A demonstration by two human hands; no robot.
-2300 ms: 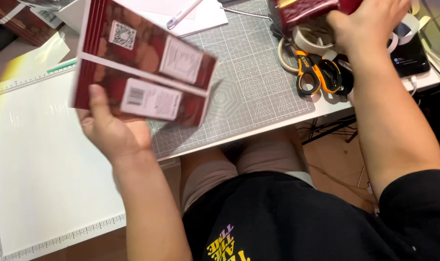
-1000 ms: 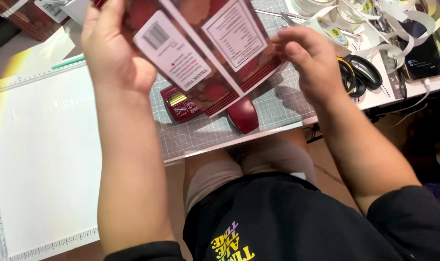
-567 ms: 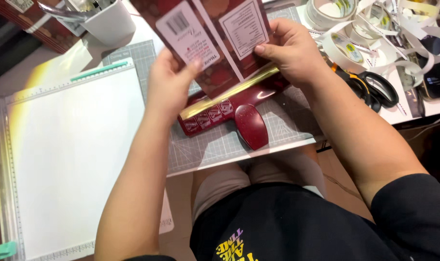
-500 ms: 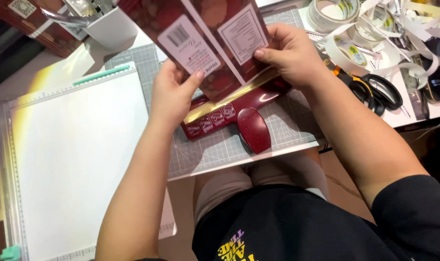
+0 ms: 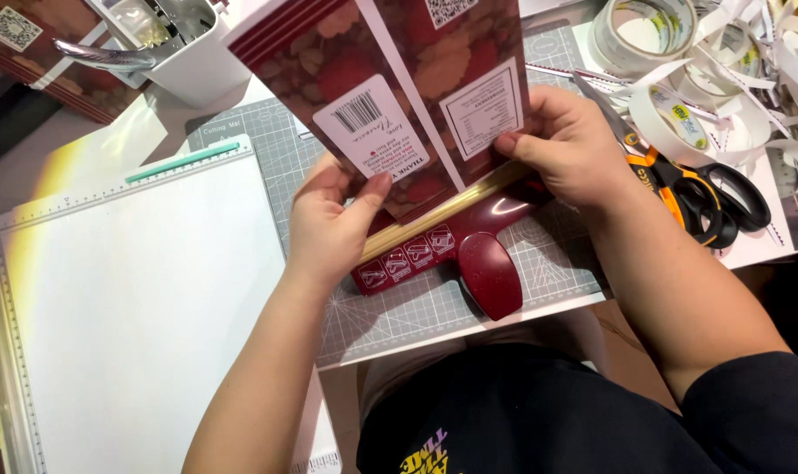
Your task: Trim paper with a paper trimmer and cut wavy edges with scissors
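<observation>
Both hands hold a flat dark red printed card sheet with white labels upright over the grey gridded cutting mat on the worktop. The left hand pinches the sheet's lower left edge, thumb on the front over a white barcode label and fingers behind, so its grip is closed on the sheet. The right hand clamps the lower right edge, thumb pressing beside the second white label, grip likewise closed on the sheet. The sheet's bottom edge sits in the slot of a dark red plastic paper punch with a rounded lever, which lies on the mat just beneath the hands; a pale gold strip shows along that edge. To the left lies a large white scoring board with ruled edges and a green strip. At far left stands a white plastic container holding metal tools. To the right, touching the right wrist, are scissors with orange and black handles, and beyond them rolls of white tape amid loose paper strips.
</observation>
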